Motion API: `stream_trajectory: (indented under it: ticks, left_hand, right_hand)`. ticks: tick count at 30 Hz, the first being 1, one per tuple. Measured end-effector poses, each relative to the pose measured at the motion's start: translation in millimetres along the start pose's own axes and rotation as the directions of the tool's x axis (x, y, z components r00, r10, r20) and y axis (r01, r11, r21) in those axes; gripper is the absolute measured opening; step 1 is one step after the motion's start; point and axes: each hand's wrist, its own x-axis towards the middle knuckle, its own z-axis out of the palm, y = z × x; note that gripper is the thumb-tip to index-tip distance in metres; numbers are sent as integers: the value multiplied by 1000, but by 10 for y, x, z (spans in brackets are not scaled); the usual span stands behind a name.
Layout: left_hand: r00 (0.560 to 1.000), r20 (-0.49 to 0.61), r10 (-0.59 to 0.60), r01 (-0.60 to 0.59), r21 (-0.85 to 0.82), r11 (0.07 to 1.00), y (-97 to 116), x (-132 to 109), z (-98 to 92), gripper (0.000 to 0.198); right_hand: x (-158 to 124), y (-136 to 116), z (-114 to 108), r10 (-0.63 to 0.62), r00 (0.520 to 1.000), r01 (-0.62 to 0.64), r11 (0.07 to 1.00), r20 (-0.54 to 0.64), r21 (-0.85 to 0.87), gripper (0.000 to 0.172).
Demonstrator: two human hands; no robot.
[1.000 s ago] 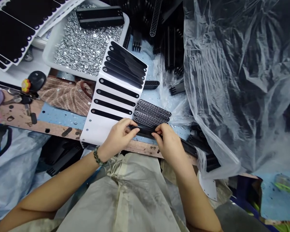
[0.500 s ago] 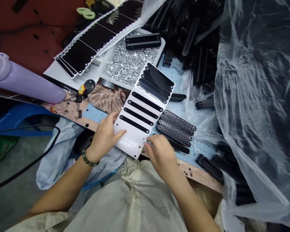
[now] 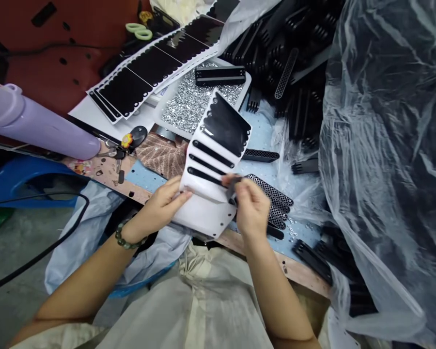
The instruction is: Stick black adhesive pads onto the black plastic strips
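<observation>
On my feed, the left hand (image 3: 163, 206) grips the near end of a white backing sheet (image 3: 207, 218), with the thumb on top and the fingers curving around its edge, so the hand is narrowly closed on the sheet rather than spread. The right hand (image 3: 252, 206) is closed tighter, with its thumb and fingertips (image 3: 227, 180) pinching a short black strip (image 3: 233, 186) right at the sheet's right edge; its fingers partly hide the strip, so I can't tell whether it has fully parted from the sheet. The sheet sits between my two hands and bows upward, its long axis running away from them and slightly to the right, toward a white tray (image 3: 170, 130) of small silver rings. Its black strips lie crosswise to that axis, and the left hand is the nearer one to the sheet's body. Just beyond the right hand lies a row of perforated black strips (image 3: 271, 191) on a blue work surface (image 3: 145, 177), and a bead bracelet (image 3: 129, 237) circles the left wrist.
</observation>
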Motion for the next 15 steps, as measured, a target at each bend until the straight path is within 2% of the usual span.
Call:
stream_trajectory:
  ticks: [2, 3, 4, 6, 7, 8, 9, 10, 11, 13, 15]
  left_hand:
    - [994, -90, -68, 78, 106, 991, -67, 70, 22, 25]
    - [984, -162, -69, 98, 181, 979, -94, 94, 46, 27]
    - [968, -248, -34, 101, 263, 960, -109, 108, 83, 33]
    - [910, -396, 120, 51, 395, 917, -85, 106, 191, 48]
    - [886, -414, 208, -12, 427, 904, -45, 96, 261, 51]
    - [886, -378, 268, -95, 417, 904, 9, 88, 338, 49]
    - [912, -292, 289, -177, 356, 918, 71, 86, 420, 44]
    - [945, -173, 276, -229, 251, 940, 134, 97, 501, 38]
    - [971, -44, 235, -228, 126, 965, 189, 123, 578, 34]
    - [982, 153, 106, -93, -88, 992, 257, 212, 705, 30]
    - [971, 237, -8, 61, -215, 975, 261, 322, 785, 29]
  right_hand:
    - [-1, -34, -270, 7, 982, -12, 1000, -189, -28, 26]
    - [-21, -50, -414, -10, 975, -9, 996, -224, -86, 25]
    - [-55, -59, -552, -29, 978, -7, 985, -206, -172, 23]
    - [-151, -52, -771, -19, 997, -8, 932, -71, -363, 22]
    - [-204, -31, -841, 10, 1000, -4, 897, 11, -441, 22]
    - [-253, -1, -882, 43, 996, 2, 867, 79, -498, 22]
    - [-293, 36, -898, 71, 989, 10, 845, 130, -534, 21]
    - [-321, 75, -893, 91, 982, 18, 831, 167, -555, 19]
    - [-336, 114, -873, 103, 976, 25, 822, 193, -569, 18]
    - [-335, 175, -820, 120, 966, 41, 804, 229, -594, 17]
    - [-307, 206, -778, 135, 959, 51, 783, 249, -620, 17]
